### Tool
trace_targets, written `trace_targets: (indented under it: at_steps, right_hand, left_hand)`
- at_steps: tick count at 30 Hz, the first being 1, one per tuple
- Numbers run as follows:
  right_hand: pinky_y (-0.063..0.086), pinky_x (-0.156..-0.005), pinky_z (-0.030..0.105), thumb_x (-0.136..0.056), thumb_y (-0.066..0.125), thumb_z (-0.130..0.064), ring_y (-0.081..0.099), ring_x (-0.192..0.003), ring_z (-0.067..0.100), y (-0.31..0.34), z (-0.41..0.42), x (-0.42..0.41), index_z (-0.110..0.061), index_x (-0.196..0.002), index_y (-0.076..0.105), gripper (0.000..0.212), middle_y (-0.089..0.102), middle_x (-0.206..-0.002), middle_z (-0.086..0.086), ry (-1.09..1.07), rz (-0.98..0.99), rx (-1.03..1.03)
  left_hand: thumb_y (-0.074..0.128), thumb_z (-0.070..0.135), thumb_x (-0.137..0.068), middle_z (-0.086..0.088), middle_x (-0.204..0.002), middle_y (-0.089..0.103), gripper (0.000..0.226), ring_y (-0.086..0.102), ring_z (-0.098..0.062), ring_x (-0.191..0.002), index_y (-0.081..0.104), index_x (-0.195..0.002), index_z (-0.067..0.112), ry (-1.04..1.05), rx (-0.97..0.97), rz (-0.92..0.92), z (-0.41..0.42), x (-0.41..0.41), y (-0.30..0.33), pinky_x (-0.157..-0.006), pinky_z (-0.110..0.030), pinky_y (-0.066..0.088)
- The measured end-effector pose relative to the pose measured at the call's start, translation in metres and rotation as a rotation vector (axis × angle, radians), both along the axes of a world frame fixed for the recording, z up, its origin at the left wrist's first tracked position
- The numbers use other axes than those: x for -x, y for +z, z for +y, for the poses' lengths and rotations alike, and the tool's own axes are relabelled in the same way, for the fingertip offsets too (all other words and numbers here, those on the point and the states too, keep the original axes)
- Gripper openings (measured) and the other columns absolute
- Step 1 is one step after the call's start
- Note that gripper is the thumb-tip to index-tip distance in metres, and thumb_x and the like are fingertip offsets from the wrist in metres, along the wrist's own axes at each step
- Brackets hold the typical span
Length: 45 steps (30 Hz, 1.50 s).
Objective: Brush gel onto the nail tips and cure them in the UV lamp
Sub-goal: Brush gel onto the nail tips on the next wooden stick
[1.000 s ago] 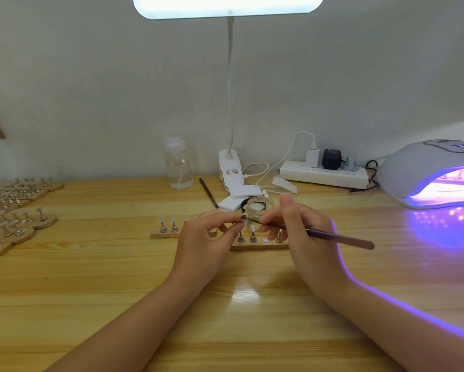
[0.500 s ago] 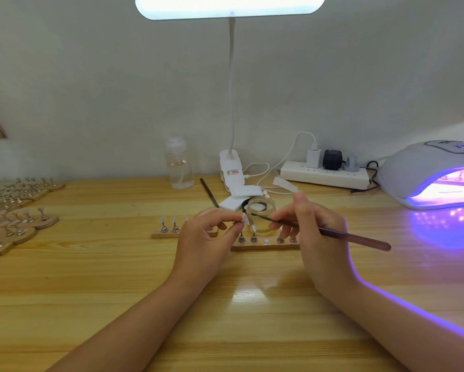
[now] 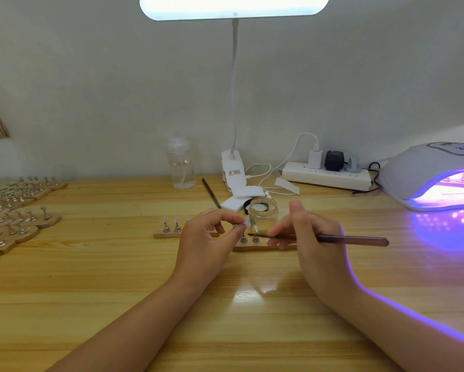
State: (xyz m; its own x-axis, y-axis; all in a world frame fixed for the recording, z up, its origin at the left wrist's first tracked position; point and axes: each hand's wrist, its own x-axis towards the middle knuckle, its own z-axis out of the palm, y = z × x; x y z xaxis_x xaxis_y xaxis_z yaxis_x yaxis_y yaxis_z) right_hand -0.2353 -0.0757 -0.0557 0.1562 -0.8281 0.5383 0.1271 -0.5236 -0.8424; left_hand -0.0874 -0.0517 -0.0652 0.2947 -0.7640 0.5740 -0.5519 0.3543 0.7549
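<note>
My left hand [image 3: 206, 237] pinches a small metal peg carrying a clear nail tip [image 3: 247, 220], held just above the wooden holder [image 3: 255, 247] in the middle of the table. My right hand [image 3: 308, 237] grips a dark-handled gel brush [image 3: 351, 239], nearly level, its bristles pointing left just under the held tip. Behind them stands an open clear gel jar [image 3: 263, 214]. A second wooden holder [image 3: 169, 234] with tips on pegs lies to the left. The UV lamp [image 3: 434, 175] glows purple at the right, with a holder inside.
Many wooden holders [image 3: 19, 224] with pegs crowd the table's left edge. At the back stand a clear pump bottle [image 3: 181, 167], a clip desk lamp [image 3: 232, 173], a power strip [image 3: 327, 175] with cables, white pads [image 3: 241, 197] and a spare brush [image 3: 210, 191].
My right hand has drawn the brush back from the jar's mouth and lowered it, so the bristles now lie just under the tip in my left hand. The left hand has hardly moved.
</note>
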Motion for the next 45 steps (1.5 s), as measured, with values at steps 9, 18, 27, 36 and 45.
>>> trace_targets:
  at_steps: [9,18,27,36,45]
  right_hand:
    - [0.047,-0.054,0.016,-0.091,0.043,-0.041,0.059,-0.052,0.006,-0.0025,-0.0013,-0.0003,-0.024,-0.059,0.067,0.043,0.067,-0.059,-0.001,-0.009,0.042,0.055]
    - [0.045,-0.059,0.013,-0.090,0.045,-0.046,0.059,-0.059,0.001,-0.0022,-0.0016,0.0002,-0.026,-0.064,0.066,0.039,0.067,-0.065,-0.008,-0.046,0.124,0.080]
    - [0.040,-0.054,0.008,-0.089,0.036,-0.046,0.058,-0.055,0.004,-0.0022,-0.0023,0.0006,-0.020,-0.068,0.065,0.044,0.066,-0.063,0.004,-0.008,0.018,0.105]
    - [0.049,-0.056,0.016,-0.087,0.057,-0.013,0.062,-0.067,0.000,0.0003,-0.0067,0.0052,-0.028,-0.094,0.060,0.017,0.068,-0.073,-0.008,-0.029,0.168,0.160]
    - [0.046,-0.060,0.015,-0.093,0.047,-0.034,0.059,-0.065,-0.002,-0.0006,-0.0051,0.0044,-0.026,-0.070,0.065,0.031,0.063,-0.063,-0.014,-0.074,0.224,0.221]
  left_hand:
    - [0.075,0.008,-0.069,0.026,-0.067,0.063,0.028,0.044,0.002,-0.058,0.066,-0.066,0.034,0.008,-0.014,0.039,0.0006,0.0007,0.0005,-0.056,-0.006,0.035]
    - [0.075,0.007,-0.069,0.022,-0.065,0.064,0.028,0.043,0.001,-0.058,0.067,-0.066,0.033,-0.006,-0.012,0.043,0.0007,0.0008,0.0009,-0.055,-0.007,0.034]
    - [0.075,0.008,-0.069,0.021,-0.067,0.065,0.026,0.043,0.001,-0.058,0.067,-0.065,0.032,0.004,-0.026,0.067,0.0021,0.0017,0.0019,-0.056,-0.008,0.035]
    - [0.075,0.008,-0.069,0.015,-0.068,0.065,0.022,0.045,0.002,-0.059,0.068,-0.068,0.028,0.004,-0.028,0.052,0.0029,0.0016,0.0027,-0.057,-0.007,0.035]
    - [0.076,0.008,-0.069,0.012,-0.069,0.065,0.021,0.046,0.001,-0.060,0.068,-0.068,0.028,0.016,-0.025,0.041,0.0034,0.0019,0.0025,-0.057,-0.006,0.034]
